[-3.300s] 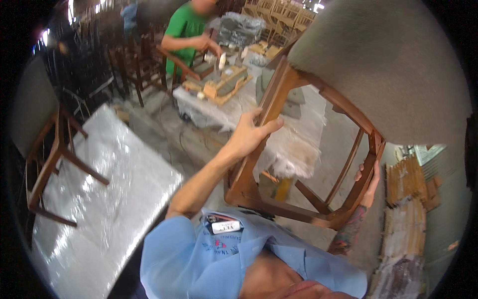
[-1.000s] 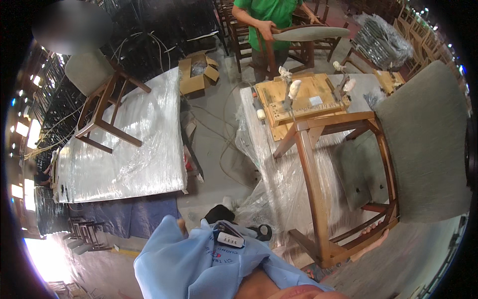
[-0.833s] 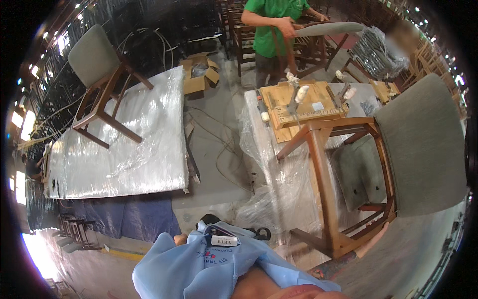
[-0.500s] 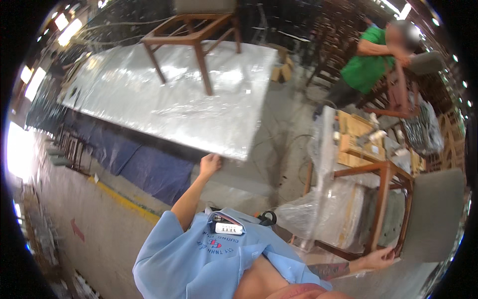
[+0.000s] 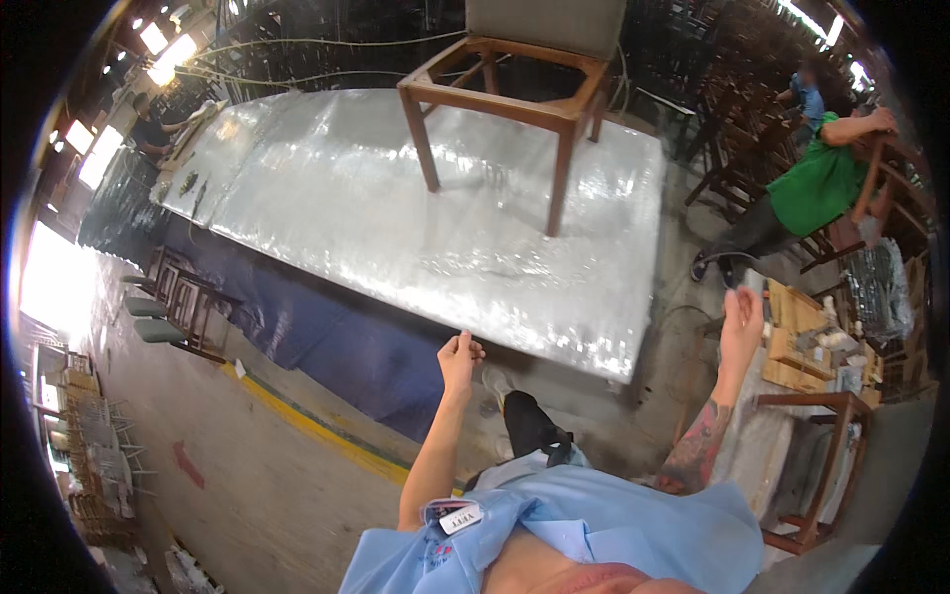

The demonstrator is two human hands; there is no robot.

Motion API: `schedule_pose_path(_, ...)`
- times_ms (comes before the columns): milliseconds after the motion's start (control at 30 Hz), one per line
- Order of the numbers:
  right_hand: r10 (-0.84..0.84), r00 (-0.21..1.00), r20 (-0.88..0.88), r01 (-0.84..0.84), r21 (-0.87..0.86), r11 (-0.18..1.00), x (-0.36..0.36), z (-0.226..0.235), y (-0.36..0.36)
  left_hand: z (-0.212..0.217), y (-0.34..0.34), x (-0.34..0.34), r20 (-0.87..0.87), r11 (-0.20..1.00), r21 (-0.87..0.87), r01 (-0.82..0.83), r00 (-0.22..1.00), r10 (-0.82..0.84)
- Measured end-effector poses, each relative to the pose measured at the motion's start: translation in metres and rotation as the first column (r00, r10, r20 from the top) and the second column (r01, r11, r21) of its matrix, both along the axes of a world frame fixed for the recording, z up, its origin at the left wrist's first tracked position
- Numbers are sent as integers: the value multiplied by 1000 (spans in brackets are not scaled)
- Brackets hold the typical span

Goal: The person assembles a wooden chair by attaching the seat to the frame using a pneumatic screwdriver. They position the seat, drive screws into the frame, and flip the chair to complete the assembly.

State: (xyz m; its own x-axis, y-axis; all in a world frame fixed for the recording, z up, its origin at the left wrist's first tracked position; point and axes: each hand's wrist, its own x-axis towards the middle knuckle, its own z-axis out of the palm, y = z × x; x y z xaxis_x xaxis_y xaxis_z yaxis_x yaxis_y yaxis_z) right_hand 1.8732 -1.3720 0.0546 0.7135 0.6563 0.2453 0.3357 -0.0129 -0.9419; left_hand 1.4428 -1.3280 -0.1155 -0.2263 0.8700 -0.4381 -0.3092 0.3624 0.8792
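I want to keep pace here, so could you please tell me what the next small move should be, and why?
Probably bring the left hand and right hand forward toward the chair: both look empty, the left is near the front edge of the plastic-wrapped table, and the chair stands upright on it.

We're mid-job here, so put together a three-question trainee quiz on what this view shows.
1. Which stands on the broad table wrapped in shiny plastic?
A) a round blue metal drum
B) a brown wooden chair with a grey back and open seat frame
C) a square white plastic bucket

2. True or false: the person's bare right hand is gripping that chair's back.

3. Which of the person's hands appears nearer the wrapped table's near edge?

Key: 1. B. 2. False; the right hand is away from it. 3. The left hand.
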Motion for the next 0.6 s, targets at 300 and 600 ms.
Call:
schedule_pose_path(300, -92, 882, 462, 48, 108, 993, -77, 22, 424, 143, 271, -133, -439, 910, 411, -59, 862, 255)
schedule_pose_path(600, 203, 907, -368, -316, -279, 907, -87, -28, 538, 193, 630, -84, -942, 825, 228, 517, 331, 52)
